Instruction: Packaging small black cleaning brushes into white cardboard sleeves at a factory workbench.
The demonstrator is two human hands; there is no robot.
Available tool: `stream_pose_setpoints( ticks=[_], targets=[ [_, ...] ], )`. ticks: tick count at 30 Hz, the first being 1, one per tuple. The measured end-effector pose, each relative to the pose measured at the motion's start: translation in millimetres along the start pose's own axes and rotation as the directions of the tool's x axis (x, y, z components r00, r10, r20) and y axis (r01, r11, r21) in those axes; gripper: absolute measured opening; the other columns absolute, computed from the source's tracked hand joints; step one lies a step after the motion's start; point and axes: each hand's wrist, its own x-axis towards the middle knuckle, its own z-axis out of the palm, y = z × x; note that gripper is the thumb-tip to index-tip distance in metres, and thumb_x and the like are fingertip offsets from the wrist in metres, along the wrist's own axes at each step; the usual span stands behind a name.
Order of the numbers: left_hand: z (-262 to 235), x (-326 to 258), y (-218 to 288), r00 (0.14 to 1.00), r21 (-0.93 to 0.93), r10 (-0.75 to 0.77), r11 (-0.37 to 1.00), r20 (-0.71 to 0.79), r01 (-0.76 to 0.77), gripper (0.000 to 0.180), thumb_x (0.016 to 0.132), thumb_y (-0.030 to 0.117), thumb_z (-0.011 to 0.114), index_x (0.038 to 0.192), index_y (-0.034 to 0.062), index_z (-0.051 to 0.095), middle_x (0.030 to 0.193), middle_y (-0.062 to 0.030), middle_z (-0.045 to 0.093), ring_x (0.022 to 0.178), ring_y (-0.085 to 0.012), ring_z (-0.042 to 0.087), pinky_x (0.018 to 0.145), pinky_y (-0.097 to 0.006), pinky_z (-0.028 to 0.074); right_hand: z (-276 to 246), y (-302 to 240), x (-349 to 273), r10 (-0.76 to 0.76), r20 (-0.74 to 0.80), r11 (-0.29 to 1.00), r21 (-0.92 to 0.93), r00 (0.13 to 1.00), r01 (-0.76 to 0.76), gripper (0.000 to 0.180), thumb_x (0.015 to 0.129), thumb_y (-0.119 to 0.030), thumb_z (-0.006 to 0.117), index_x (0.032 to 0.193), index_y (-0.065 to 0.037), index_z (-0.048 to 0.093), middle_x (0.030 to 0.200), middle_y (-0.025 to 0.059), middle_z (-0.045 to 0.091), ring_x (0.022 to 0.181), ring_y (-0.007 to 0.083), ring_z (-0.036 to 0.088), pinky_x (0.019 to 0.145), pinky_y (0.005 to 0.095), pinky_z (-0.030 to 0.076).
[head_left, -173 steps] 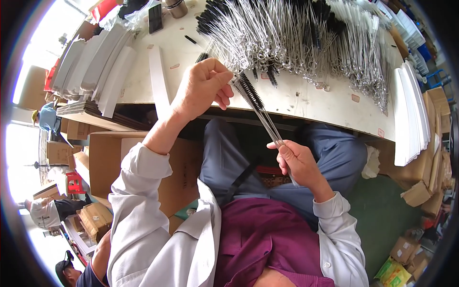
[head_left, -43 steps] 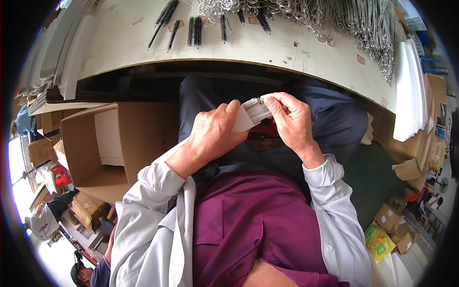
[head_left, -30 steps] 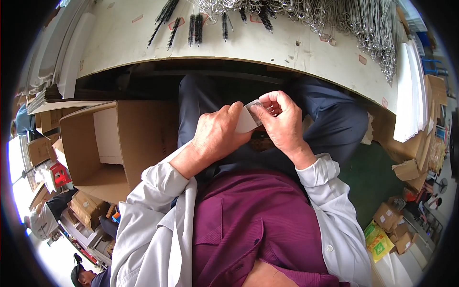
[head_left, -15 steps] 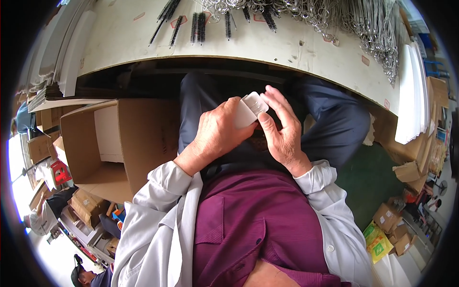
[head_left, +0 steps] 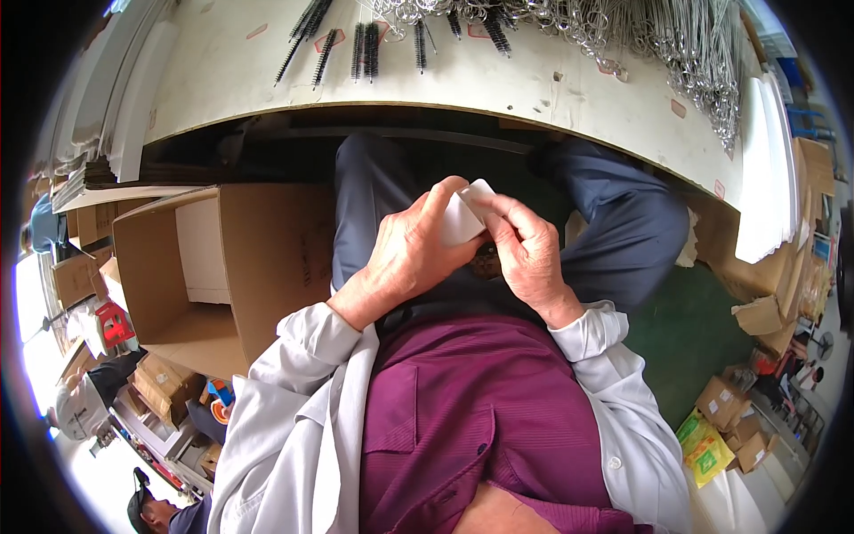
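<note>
My left hand (head_left: pixel 411 233) is closed around a small white box (head_left: pixel 460 222), held above my lap, its fingers wrapped along the side. At the box's far end a white flap (head_left: pixel 479 190) sticks up. My right hand (head_left: pixel 527 246) has its fingertips bent onto that end, with thumb and forefinger close together at the flap. The fingers cover the box's opening, so what lies inside is hidden.
A worktable (head_left: pixel 427 89) stands ahead, with black bristle brushes (head_left: pixel 365 52) and a heap of looped wire pieces (head_left: pixel 694 71) on it. White sheets (head_left: pixel 767 169) lean at its right end. An open cardboard box (head_left: pixel 227 276) is at my left. Other people are at far left.
My right fingers, spread apart beside the open end of the white box, have closed in onto its flap. The box has tipped a little, and its inside is covered.
</note>
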Motion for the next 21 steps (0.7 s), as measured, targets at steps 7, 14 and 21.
stream_pose_setpoints(
  ticks=[7,14,21],
  targets=[
    [3,-5,-4,0.997,0.103,0.037,0.994,0.062,-0.043,0.055,0.077,0.017,0.086,0.123,0.0127,0.056,0.101,-0.0168,0.073,0.088,-0.0383,0.074,0.073,-0.044,0.062,9,4,-6,0.204,-0.097,0.963,0.196,0.974,-0.182,0.027,0.100,0.000,0.063,0.127,0.002,0.064,0.089,0.0113,0.075,0.076,0.0106,0.069,0.066,0.0272,0.054],
    [3,-6,-5,0.999,-0.002,0.024,1.000,0.025,-0.023,0.061,0.079,0.018,0.083,0.130,0.0110,0.050,0.099,-0.0186,0.073,0.086,-0.0404,0.074,0.072,-0.045,0.062,4,-9,-1,-0.201,-0.014,0.892,-0.416,0.979,0.177,0.021,0.100,-0.016,0.067,0.107,0.003,0.073,0.086,0.0190,0.073,0.079,0.0338,0.073,0.069,0.0362,0.057],
    [8,-8,-5,0.997,0.032,-0.068,0.997,0.030,0.067,0.069,0.079,0.020,0.083,0.133,0.0043,0.044,0.098,-0.0237,0.072,0.085,-0.0419,0.074,0.072,-0.048,0.061,19,-5,0,0.069,-0.130,0.997,-0.030,0.989,-0.074,0.015,0.097,-0.011,0.071,0.098,0.004,0.074,0.085,0.0153,0.076,0.073,0.0174,0.074,0.065,0.0294,0.057]
  ],
)
